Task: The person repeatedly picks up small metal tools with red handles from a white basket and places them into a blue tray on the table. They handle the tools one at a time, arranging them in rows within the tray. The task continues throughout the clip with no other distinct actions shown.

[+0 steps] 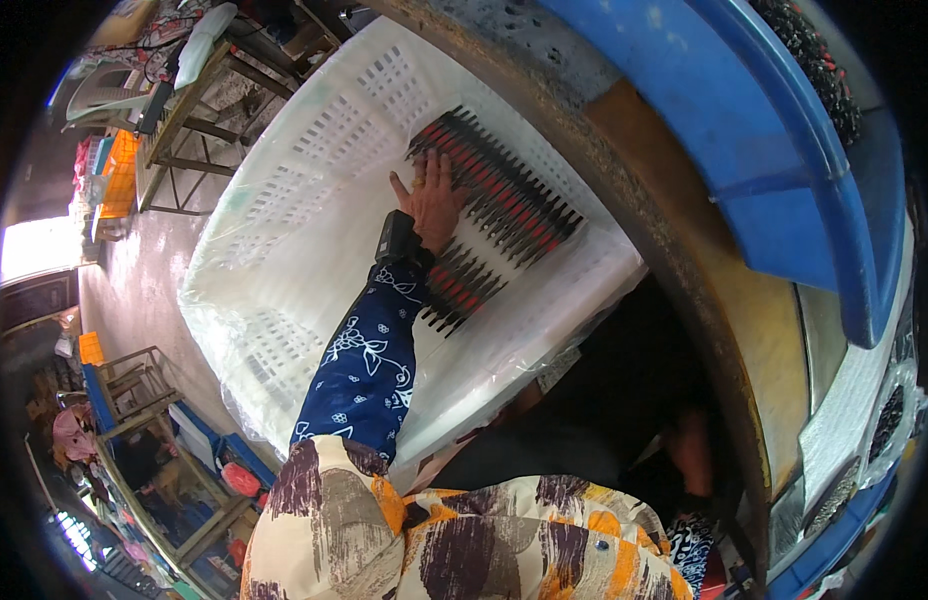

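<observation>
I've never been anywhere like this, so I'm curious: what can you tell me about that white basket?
The white basket looks like plastic, its walls pierced by rows of small rectangular slots. Clear, wrinkled film drapes over its edges. It stands open-topped, left of a rust-edged bench. Inside lie slim black-and-red pieces in two rows, one longer than the other. The left hand reaches in, fingers over the longer row. What supports the basket is hidden.

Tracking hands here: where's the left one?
In the head view, upper left of centre, the left hand lies over black-and-red pieces inside the white basket.
</observation>
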Available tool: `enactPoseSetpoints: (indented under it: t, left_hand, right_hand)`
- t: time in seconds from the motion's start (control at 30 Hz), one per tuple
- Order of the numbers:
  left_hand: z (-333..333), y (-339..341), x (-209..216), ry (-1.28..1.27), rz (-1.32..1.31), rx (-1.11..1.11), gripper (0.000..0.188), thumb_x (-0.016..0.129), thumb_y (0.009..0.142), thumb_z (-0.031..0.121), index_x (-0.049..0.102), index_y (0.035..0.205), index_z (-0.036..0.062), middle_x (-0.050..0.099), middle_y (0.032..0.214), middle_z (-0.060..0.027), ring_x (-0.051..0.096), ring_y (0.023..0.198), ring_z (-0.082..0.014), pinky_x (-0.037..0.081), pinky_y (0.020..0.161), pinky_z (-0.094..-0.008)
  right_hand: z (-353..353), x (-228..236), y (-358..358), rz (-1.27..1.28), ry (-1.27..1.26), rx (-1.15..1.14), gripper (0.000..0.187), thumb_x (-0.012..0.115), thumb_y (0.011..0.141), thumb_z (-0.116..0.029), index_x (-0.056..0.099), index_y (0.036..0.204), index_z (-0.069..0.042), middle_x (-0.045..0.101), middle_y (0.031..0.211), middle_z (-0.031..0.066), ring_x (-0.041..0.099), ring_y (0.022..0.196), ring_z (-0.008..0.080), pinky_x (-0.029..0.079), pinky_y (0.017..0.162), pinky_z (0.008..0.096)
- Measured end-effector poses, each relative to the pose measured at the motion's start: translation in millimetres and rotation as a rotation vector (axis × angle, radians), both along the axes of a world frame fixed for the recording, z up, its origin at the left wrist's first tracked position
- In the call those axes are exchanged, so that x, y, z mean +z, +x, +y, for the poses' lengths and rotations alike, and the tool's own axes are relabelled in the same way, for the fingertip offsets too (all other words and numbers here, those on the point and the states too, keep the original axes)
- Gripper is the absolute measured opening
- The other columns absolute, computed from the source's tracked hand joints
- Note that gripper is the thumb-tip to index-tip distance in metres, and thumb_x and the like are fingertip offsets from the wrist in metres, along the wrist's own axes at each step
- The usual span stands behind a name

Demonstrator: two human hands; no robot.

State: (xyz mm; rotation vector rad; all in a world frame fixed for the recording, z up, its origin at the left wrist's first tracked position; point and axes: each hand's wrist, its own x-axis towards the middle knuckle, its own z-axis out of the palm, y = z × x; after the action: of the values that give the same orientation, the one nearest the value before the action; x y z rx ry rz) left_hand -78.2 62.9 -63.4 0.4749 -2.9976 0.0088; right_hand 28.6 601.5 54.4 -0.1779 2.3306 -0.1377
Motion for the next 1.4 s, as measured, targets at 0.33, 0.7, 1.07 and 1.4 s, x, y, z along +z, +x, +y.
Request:
enactPoseSetpoints:
  t: [0.33, 0.7, 1.07, 1.4]
  left_hand:
    - [16, -27, 1, 0.134, -0.003, 0.016, 0.08, 0.045, 0.089, 0.053, 0.02, 0.143, 0.0003, 0.018, 0.15, -0.0162, 0.015, 0.139, -0.0297, 0.01, 0.104, -0.0647]
    - [15, -32, 14, 0.177, -0.056, 0.041, 0.079, 0.048, 0.087, 0.053, 0.025, 0.141, -0.0005, 0.022, 0.149, -0.0167, 0.018, 0.139, -0.0301, 0.008, 0.105, -0.0637]
    - [14, -38, 3, 0.19, -0.003, 0.018, 0.077, 0.05, 0.087, 0.053, 0.033, 0.136, -0.0038, 0.024, 0.147, -0.0197, 0.022, 0.136, -0.0343, 0.008, 0.104, -0.0652]
    - [18, -40, -3, 0.108, -0.003, 0.02, 0.079, 0.052, 0.086, 0.052, 0.029, 0.139, -0.0022, 0.023, 0.147, -0.0199, 0.023, 0.136, -0.0343, 0.015, 0.103, -0.0649]
  right_hand:
    - [-14, 12, -5, -0.074, -0.038, -0.18, 0.052, 0.067, 0.079, -0.02, 0.049, 0.12, 0.006, 0.052, 0.116, 0.0281, 0.049, 0.108, 0.0415, 0.042, 0.093, 0.0445]
    - [-18, 13, 1, 0.158, -0.111, -0.079, 0.033, 0.058, 0.08, -0.02, 0.059, 0.105, 0.001, 0.058, 0.102, 0.0268, 0.055, 0.096, 0.0439, 0.046, 0.079, 0.0468]
    - [-10, -5, 2, 0.063, -0.2, -0.224, 0.043, 0.07, 0.071, -0.012, 0.058, 0.111, 0.0, 0.058, 0.107, 0.0228, 0.055, 0.099, 0.0385, 0.046, 0.083, 0.0426]
    - [-8, 5, 7, 0.124, -0.06, -0.109, 0.039, 0.062, 0.078, -0.018, 0.057, 0.114, -0.002, 0.057, 0.111, 0.0249, 0.054, 0.102, 0.0418, 0.046, 0.084, 0.0447]
